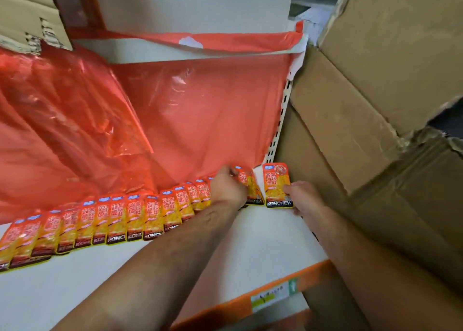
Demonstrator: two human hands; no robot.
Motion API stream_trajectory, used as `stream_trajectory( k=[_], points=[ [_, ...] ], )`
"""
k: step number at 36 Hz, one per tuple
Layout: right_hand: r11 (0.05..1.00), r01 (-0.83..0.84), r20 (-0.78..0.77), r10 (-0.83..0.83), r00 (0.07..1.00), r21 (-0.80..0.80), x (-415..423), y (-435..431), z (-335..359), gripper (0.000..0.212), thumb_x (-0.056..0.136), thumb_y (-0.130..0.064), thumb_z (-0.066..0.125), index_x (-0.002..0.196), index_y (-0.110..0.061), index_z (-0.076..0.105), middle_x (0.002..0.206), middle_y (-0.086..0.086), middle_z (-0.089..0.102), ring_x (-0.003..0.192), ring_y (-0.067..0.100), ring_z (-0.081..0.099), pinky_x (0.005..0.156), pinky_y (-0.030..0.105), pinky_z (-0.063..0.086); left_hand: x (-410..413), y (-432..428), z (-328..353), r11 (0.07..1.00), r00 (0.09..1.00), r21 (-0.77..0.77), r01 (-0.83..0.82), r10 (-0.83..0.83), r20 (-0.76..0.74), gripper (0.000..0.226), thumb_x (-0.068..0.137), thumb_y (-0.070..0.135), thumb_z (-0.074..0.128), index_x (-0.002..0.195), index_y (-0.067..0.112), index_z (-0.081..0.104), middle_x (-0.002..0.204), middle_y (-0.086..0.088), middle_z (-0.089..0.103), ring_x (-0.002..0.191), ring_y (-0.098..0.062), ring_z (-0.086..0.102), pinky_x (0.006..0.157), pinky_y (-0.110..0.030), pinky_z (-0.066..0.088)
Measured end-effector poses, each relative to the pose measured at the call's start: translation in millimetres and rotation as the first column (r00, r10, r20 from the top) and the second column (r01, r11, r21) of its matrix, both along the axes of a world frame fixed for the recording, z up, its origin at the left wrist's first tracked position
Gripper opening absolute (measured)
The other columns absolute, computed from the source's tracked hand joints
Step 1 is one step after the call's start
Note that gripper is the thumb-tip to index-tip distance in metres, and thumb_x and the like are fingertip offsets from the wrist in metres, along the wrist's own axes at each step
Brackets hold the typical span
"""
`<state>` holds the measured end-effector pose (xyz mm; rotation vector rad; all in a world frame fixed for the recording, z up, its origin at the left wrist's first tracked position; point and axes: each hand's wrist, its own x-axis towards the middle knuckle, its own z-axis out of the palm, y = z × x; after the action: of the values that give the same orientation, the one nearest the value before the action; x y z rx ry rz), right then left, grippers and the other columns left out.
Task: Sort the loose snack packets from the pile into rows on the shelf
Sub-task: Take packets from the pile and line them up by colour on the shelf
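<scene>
Packet row (100, 220) cut off at left — shelf label (270, 297) print unreadable

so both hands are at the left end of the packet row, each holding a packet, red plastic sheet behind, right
Not the left end: the head view shows both at the right end of the packet row, beside the cardboard boxes. The left hand holds the last packet, the right hand a loose packet, with the red plastic sheet behind.
</scene>
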<state>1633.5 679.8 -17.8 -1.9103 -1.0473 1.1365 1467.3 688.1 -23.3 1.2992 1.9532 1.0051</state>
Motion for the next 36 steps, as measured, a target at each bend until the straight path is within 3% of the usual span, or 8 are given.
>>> stream_trajectory(
  k=[5,9,12,22,27,33,36],
  points=[
    [1.000,-0.019,-0.027,0.019,0.999,-0.005,6.1,10.6,-7.8,0.015,0.091,-0.014,0.060,0.076,-0.013,0.058,0.072,0.006,0.054,0.066,0.022,0.046,0.053,0.028,0.032,14.1,13.1,-4.3,0.999,0.997,0.016,0.041,-0.040,-0.066,0.014,0.086,0.017,0.055,0.088,0.015,0.069,0.089,-0.008,0.073,0.089,-0.031,0.066,0.076,-0.032,0.051],
    [1.000,-0.019,-0.015,0.019,1.000,-0.008,8.3,15.9,-10.7,0.013,0.089,-0.010,0.058,0.077,-0.010,0.059,0.065,0.005,0.049,0.055,0.021,0.040,0.048,0.026,0.027,21.3,16.6,-7.1,0.989,0.953,-0.041,0.139,-0.145,-0.266,0.022,0.089,0.025,0.054,0.089,0.010,0.070,0.090,-0.013,0.072,0.086,-0.034,0.066,0.073,-0.036,0.051],
    [1.000,-0.020,-0.014,0.020,1.000,0.003,8.9,17.9,-14.1,0.012,0.088,-0.009,0.059,0.076,-0.009,0.059,0.067,0.008,0.051,0.059,0.022,0.041,0.049,0.028,0.027,20.2,19.3,-7.3,0.977,0.913,-0.112,0.179,-0.208,-0.352,0.017,0.084,0.017,0.057,0.090,0.010,0.071,0.090,-0.013,0.072,0.085,-0.034,0.067,0.073,-0.037,0.054],
    [0.999,-0.052,-0.029,0.052,0.998,0.017,7.0,26.3,-19.0,0.008,0.090,-0.008,0.057,0.082,-0.009,0.057,0.066,0.009,0.042,0.059,0.020,0.033,0.051,0.028,0.020,15.4,22.8,-5.1,0.953,0.871,-0.152,0.262,-0.301,-0.389,0.019,0.081,0.012,0.054,0.085,0.008,0.072,0.085,-0.014,0.071,0.079,-0.033,0.066,0.069,-0.035,0.053],
    [0.996,-0.084,-0.004,0.084,0.996,0.018,6.2,29.9,-19.5,0.012,0.091,-0.012,0.059,0.079,-0.009,0.057,0.059,0.005,0.040,0.049,0.018,0.029,0.049,0.027,0.020,5.1,17.6,-4.6,0.966,0.875,-0.065,0.252,-0.256,-0.411,0.020,0.084,0.021,0.054,0.089,0.012,0.071,0.090,-0.011,0.071,0.084,-0.032,0.065,0.071,-0.036,0.053],
    [0.989,-0.125,0.097,0.132,0.986,-0.076,-1.3,46.2,-18.2,0.032,0.087,-0.016,0.061,0.059,-0.015,0.045,0.057,0.004,0.040,0.046,0.018,0.027,0.047,0.024,0.021,-18.4,6.2,-1.1,0.977,0.852,0.029,0.211,-0.169,-0.495,0.022,0.089,0.024,0.052,0.100,0.016,0.070,0.103,-0.012,0.061,0.092,-0.036,0.063,0.073,-0.038,0.049],
    [0.986,-0.142,0.165,0.154,0.974,-0.084,-4.4,52.7,-19.4,0.030,0.085,-0.019,0.062,0.060,-0.015,0.047,0.059,0.005,0.042,0.049,0.019,0.030,0.049,0.025,0.024,-30.2,1.5,-0.2,0.981,0.855,0.059,0.186,-0.132,-0.501,0.022,0.088,0.022,0.053,0.101,0.019,0.071,0.102,-0.011,0.060,0.089,-0.036,0.063,0.073,-0.038,0.049]
  ],
)
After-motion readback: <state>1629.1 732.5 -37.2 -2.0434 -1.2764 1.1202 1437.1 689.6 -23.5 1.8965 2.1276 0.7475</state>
